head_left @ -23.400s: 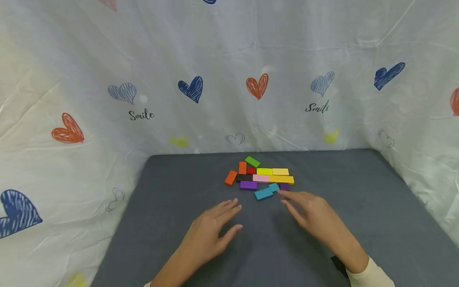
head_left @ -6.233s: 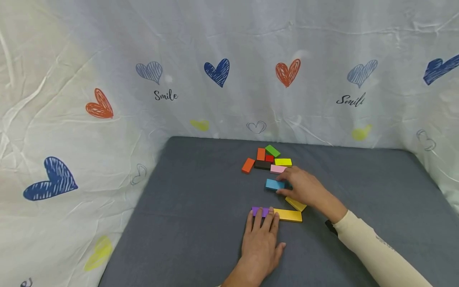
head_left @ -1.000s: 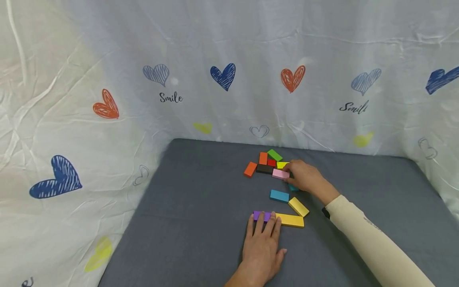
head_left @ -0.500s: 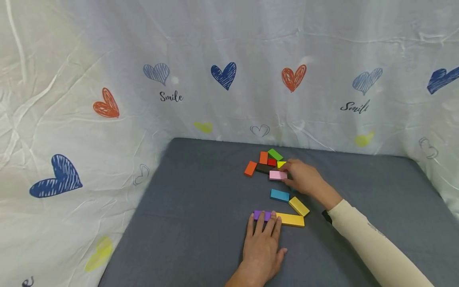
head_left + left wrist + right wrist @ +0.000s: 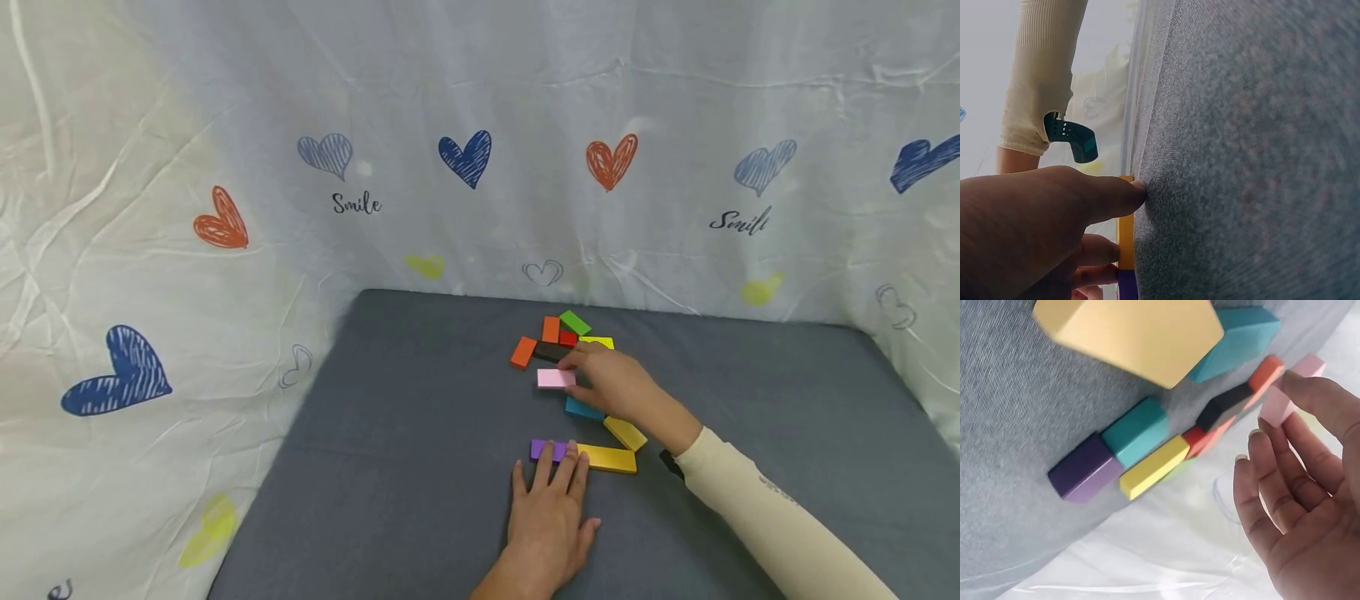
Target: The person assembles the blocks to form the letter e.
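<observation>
In the head view my left hand (image 5: 547, 525) lies with straight fingers over a purple block (image 5: 536, 451) and the end of a golden-yellow block (image 5: 611, 459), which sit end to end. My right hand (image 5: 618, 383) pinches a pink block (image 5: 553, 379) between thumb and fingertips; the right wrist view shows this pink block (image 5: 1279, 407) raised in the grip. Under that hand lies a blue block (image 5: 583, 408), partly covered. One corner of a slanted pale yellow block (image 5: 626, 433) meets it, and its other end reaches the golden-yellow one.
Farther back are two orange blocks (image 5: 523, 352), a green block (image 5: 575, 322), a red block (image 5: 567, 338), a black block (image 5: 551, 352) and a yellow block (image 5: 600, 342). The right wrist view adds a teal block (image 5: 1138, 432) and a dark purple block (image 5: 1085, 469). A heart-printed curtain (image 5: 540, 233) hangs behind.
My right hand has drawn the pink block from the back cluster leftward and nearer. Over the longer span, the purple, golden-yellow, pale yellow and blue blocks came forward. My left hand barely moves lately.
</observation>
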The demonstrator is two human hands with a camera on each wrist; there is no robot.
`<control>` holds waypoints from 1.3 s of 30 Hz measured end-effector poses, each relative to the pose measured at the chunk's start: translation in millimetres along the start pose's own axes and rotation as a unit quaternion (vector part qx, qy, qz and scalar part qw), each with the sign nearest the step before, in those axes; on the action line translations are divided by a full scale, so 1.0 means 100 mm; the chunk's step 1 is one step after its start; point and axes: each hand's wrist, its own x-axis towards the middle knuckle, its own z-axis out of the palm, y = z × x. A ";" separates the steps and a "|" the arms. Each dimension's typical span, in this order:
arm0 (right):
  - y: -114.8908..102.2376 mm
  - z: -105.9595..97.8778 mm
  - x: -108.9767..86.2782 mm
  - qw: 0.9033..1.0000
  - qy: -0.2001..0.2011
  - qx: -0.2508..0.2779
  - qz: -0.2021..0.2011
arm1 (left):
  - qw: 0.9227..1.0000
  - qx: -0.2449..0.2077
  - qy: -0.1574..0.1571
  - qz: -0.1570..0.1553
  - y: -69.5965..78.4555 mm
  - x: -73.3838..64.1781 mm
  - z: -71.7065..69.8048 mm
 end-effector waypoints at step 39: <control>-0.12 0.30 -0.07 0.999 -0.003 0.002 -0.036 | 1.000 0.002 0.002 0.009 -0.01 -0.01 -0.02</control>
